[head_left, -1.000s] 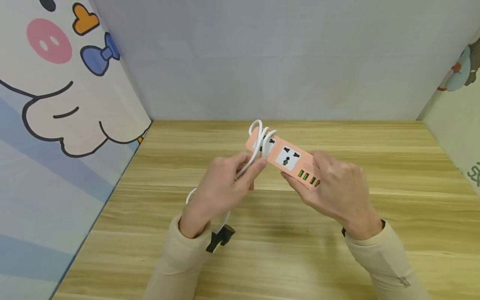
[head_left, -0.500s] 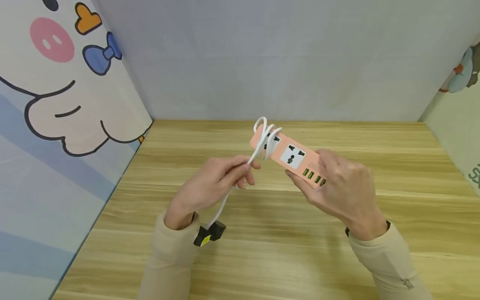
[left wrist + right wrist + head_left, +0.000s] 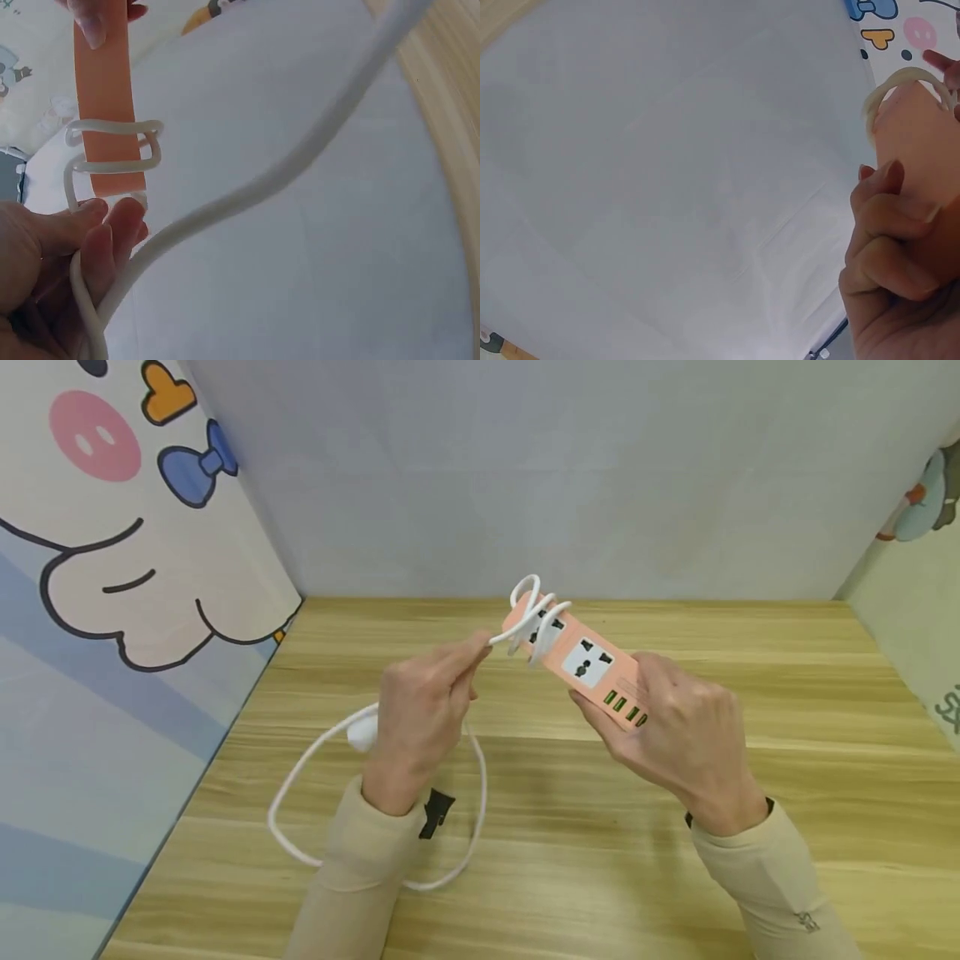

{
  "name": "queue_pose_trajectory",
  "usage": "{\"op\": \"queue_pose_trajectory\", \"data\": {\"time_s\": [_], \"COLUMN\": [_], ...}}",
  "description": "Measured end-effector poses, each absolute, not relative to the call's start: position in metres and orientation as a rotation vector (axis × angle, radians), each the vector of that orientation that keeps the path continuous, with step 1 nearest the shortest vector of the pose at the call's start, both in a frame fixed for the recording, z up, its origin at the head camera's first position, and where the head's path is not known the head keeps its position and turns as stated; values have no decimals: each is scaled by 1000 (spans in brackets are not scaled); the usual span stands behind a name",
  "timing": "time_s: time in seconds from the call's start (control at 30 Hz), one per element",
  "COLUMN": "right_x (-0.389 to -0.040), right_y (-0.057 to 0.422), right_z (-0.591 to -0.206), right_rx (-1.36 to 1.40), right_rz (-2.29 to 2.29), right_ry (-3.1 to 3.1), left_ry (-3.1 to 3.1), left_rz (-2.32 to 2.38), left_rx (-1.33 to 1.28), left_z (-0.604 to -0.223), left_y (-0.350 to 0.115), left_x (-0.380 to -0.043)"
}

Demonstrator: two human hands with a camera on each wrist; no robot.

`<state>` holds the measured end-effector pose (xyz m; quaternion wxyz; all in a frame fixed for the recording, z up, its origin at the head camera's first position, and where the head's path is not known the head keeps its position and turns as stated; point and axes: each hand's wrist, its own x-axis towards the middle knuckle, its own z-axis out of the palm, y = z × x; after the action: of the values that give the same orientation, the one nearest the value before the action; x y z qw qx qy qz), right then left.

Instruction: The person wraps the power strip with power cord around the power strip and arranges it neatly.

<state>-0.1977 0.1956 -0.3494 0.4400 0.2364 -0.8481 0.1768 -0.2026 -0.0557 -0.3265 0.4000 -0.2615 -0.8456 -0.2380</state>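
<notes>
My right hand (image 3: pixel 686 743) grips the near right end of a pink power strip (image 3: pixel 558 647), holding it aslant above the table. White sockets and several green USB ports face up. A white power cord (image 3: pixel 542 618) wraps loosely round the strip's far left end. My left hand (image 3: pixel 423 710) pinches the cord just left of that end. From there the rest of the cord hangs in a wide loop round the left wrist. A white piece (image 3: pixel 362 732) shows half hidden behind the left hand. In the left wrist view the cord's turns (image 3: pixel 112 166) cross the strip's plain underside (image 3: pixel 105 82).
The wood-grain table (image 3: pixel 810 735) lies beneath both hands. A pale grey backdrop (image 3: pixel 570 477) rises at its far edge, with a cartoon-printed panel (image 3: pixel 135 577) on the left. A small black piece (image 3: pixel 437 812) shows beside the left cuff.
My left hand has drawn back from the strip, then turned and risen, still pinching the cord. The loose cord has swung out into a wide loop. The right hand holds the strip almost still.
</notes>
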Motion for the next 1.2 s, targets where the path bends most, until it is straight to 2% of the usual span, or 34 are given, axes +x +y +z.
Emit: {"op": "queue_pose_trajectory", "data": {"time_s": [0.23,0.37,0.57,0.9,1.2], "right_x": [-199,-200,-199,-198,-196], "right_y": [196,196,197,195,194], "right_z": [-351,-352,-350,-350,-350], "right_rx": [572,577,597,570,567], "right_rz": [458,460,459,459,450], "right_ry": [-2104,-2123,-2156,-2122,-2145], "left_ry": [-2178,-2461,-2569,-2210,-2273], "left_rz": [-750,-1159,-1624,-1681,-1616], "left_rx": [-684,-691,-533,-502,-562], "left_z": [-329,-324,-318,-326,-327], "left_y": [-44,-49,-54,-49,-47], "left_x": [-201,-197,-196,-198,-198]}}
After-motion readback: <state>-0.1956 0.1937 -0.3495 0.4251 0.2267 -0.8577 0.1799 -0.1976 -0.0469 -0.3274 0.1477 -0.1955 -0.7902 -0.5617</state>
